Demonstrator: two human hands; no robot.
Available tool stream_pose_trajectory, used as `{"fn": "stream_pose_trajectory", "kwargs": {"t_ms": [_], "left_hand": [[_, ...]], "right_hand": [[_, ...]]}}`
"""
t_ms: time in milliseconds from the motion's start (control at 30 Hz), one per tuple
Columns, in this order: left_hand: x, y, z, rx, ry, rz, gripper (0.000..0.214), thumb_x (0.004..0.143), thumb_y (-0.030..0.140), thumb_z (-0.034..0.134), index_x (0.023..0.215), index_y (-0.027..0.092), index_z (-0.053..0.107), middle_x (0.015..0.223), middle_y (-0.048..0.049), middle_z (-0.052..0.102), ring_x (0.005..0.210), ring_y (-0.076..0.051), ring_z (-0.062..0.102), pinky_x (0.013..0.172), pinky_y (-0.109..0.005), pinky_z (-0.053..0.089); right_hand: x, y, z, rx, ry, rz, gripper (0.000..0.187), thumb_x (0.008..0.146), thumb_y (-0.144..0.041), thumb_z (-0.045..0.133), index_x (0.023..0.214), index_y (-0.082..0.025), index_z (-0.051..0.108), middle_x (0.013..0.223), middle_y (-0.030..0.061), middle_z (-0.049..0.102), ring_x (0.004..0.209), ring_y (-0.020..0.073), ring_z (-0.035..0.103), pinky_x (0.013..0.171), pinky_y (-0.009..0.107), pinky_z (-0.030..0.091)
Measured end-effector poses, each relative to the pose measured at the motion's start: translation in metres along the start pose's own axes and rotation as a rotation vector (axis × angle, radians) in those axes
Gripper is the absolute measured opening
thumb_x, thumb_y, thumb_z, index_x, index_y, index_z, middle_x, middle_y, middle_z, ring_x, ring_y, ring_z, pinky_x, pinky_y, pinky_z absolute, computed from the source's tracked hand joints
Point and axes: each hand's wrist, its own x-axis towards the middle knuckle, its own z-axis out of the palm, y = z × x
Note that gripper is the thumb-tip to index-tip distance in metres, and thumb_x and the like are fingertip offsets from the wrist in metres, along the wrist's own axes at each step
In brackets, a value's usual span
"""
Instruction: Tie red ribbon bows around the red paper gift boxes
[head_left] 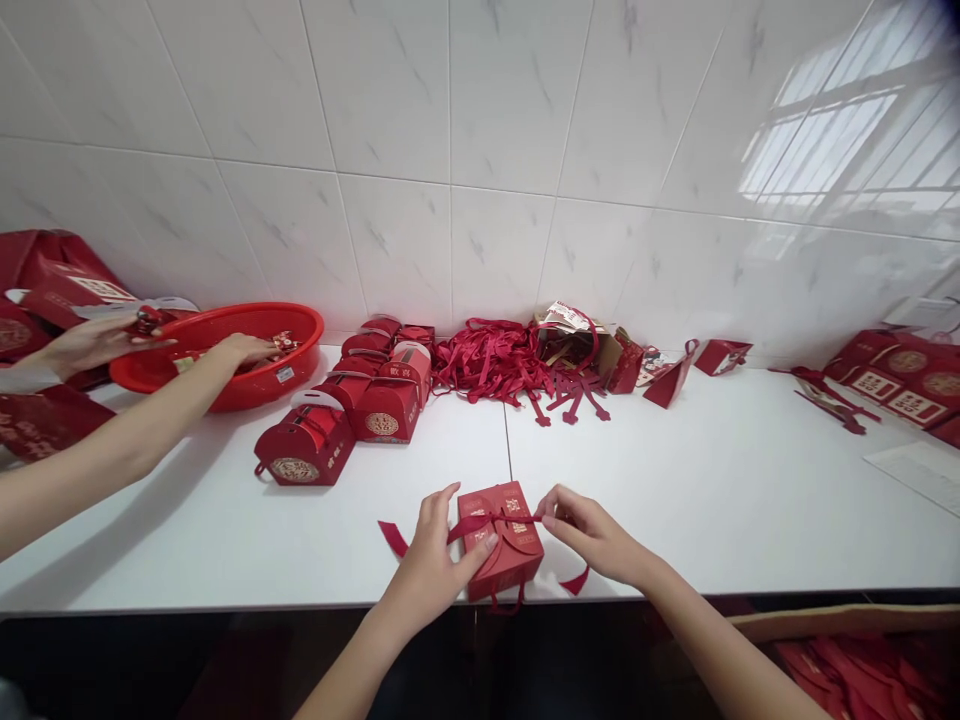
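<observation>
A red gift box [504, 560] with gold characters and curved flaps lies on the white table, close to its front edge. A dark red ribbon [472, 526] crosses the top of the box, with a knot or crossing near the middle. My left hand [431, 555] grips the box from its left side, thumb on the top and the other fingers partly hidden. One ribbon end sticks out to the left behind that hand. At the right side my right hand [589, 530] pinches the ribbon and draws it out straight; its other end hangs below the fingers.
Finished-looking red boxes [304, 445] stand left of centre. Behind lie a heap of red ribbons [491, 360] and an open paper bag [574, 335]. Another person's arms [135, 440] reach into a red basin [292, 385]. More red boxes [911, 375] stand at far right.
</observation>
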Motion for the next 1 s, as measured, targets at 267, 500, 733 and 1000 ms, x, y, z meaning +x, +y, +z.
{"fn": "stream_pose_trajectory", "kwargs": {"t_ms": [267, 500, 733, 1000], "left_hand": [[0.02, -0.01, -0.03, -0.037, -0.231, -0.167, 0.027, 0.083, 0.04, 0.045, 0.078, 0.017, 0.059, 0.065, 0.0013, 0.056, 0.057, -0.014, 0.051, 0.055, -0.024, 0.04], [0.018, 0.027, -0.048, -0.289, -0.889, -0.196, 0.024, 0.077, 0.036, 0.06, 0.074, 0.014, 0.066, 0.059, 0.0008, 0.06, 0.039, -0.005, 0.039, 0.041, -0.018, 0.028], [0.015, 0.049, -0.022, -0.235, -0.459, 0.021, 0.03, 0.089, 0.034, 0.047, 0.09, 0.018, 0.072, 0.076, -0.0024, 0.057, 0.068, -0.012, 0.051, 0.062, -0.021, 0.042], [0.005, 0.04, 0.021, 0.062, -0.127, 0.347, 0.036, 0.087, 0.009, 0.036, 0.096, 0.023, 0.068, 0.1, -0.0064, 0.05, 0.087, -0.015, 0.056, 0.078, -0.028, 0.048]], "right_hand": [[-0.008, 0.0, 0.02, -0.524, 0.232, -0.123, 0.024, 0.083, -0.016, 0.051, 0.063, -0.017, 0.064, 0.092, 0.0098, 0.057, 0.086, 0.0216, 0.057, 0.075, 0.038, 0.051], [0.003, 0.009, 0.03, -0.432, 0.545, -0.238, 0.022, 0.079, -0.019, 0.056, 0.062, -0.02, 0.07, 0.082, 0.0088, 0.059, 0.068, 0.0187, 0.054, 0.058, 0.034, 0.05], [0.003, -0.013, 0.042, 0.114, 0.33, -0.066, 0.009, 0.075, -0.025, 0.067, 0.072, -0.026, 0.076, 0.081, 0.0038, 0.061, 0.074, 0.0168, 0.061, 0.065, 0.029, 0.05], [0.009, -0.014, 0.044, 0.315, 0.31, 0.121, 0.008, 0.07, -0.024, 0.069, 0.062, -0.023, 0.073, 0.082, 0.0028, 0.057, 0.079, 0.016, 0.056, 0.072, 0.028, 0.046]]}}
